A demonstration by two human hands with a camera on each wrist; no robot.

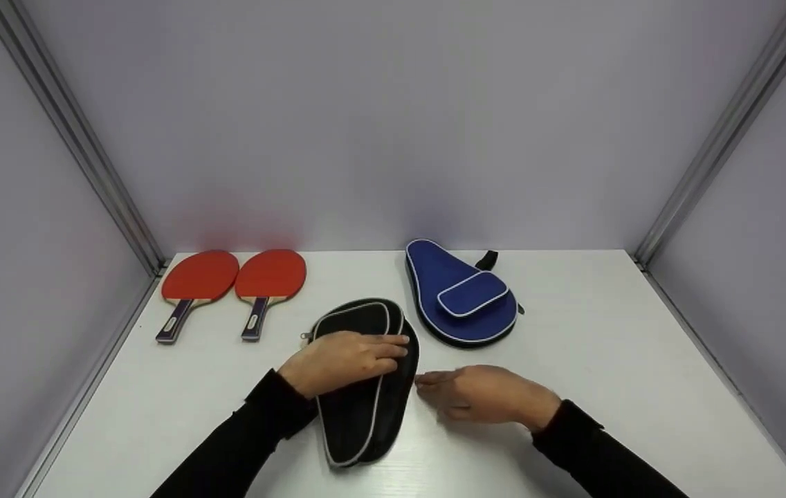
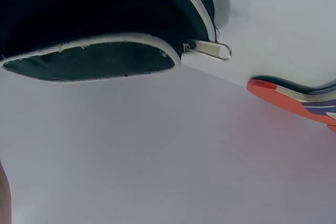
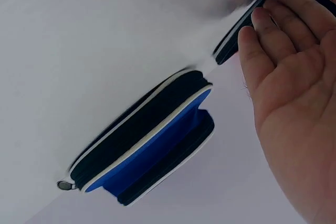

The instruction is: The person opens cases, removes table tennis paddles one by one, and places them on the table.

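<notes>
A black table tennis bat case [image 1: 348, 432] with white piping lies on the white table in front of me. My left hand [image 1: 344, 361] rests across its upper part, fingers extended toward the right edge. Close up in the left wrist view are the case's dark end [image 2: 105, 11] and its metal zip pull [image 2: 210, 50]. Just beside the case's right edge is my right hand [image 1: 484, 394], low over the table and holding nothing. Its palm [image 3: 299, 87] and extended fingers show in the right wrist view; whether the fingertips touch the case I cannot tell.
A blue bat case [image 1: 465, 290] with a small front pocket lies behind, right of centre. Two red table tennis bats [image 1: 200, 277] [image 1: 271, 275] lie side by side at the back left. Grey walls [image 1: 393, 124] enclose the table [image 1: 607, 346] at the back and sides.
</notes>
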